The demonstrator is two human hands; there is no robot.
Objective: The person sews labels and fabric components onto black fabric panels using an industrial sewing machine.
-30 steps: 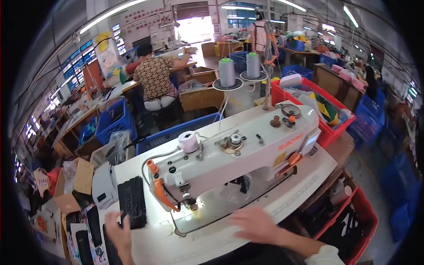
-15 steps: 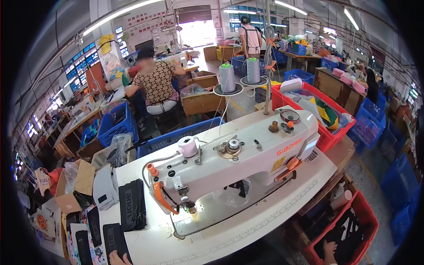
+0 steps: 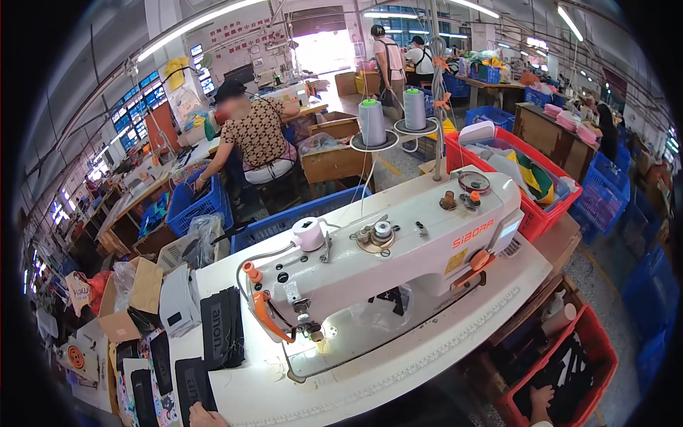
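Note:
At the lower left, my left hand [image 3: 206, 415] has its fingers closed on the near edge of a black fabric piece [image 3: 193, 381] with grey lettering. A stack of similar lettered pieces [image 3: 222, 327] lies just beyond it on the white sewing table [image 3: 398, 388]. My right hand [image 3: 542, 398] reaches down into a red crate [image 3: 601, 370] at the lower right. Its fingers look apart and rest on black fabric pieces [image 3: 569, 373] with white parts. Between the hands stands a white sewing machine [image 3: 384, 263], with a clear plastic bag [image 3: 384, 306] under its arm.
Thread cones [image 3: 371, 122] stand behind the machine. A second red crate [image 3: 562, 206] holds bagged material at the table's far right. Cardboard box [image 3: 131, 299] and blue crate [image 3: 203, 203] are on the left. One co-worker [image 3: 260, 135] sits ahead; others are farther back.
My view has shifted slightly, moving the scene right. Both hands stay at the black pieces. The seated co-worker's arm has lowered into the blue crate. A standing person has turned, and another shows behind.

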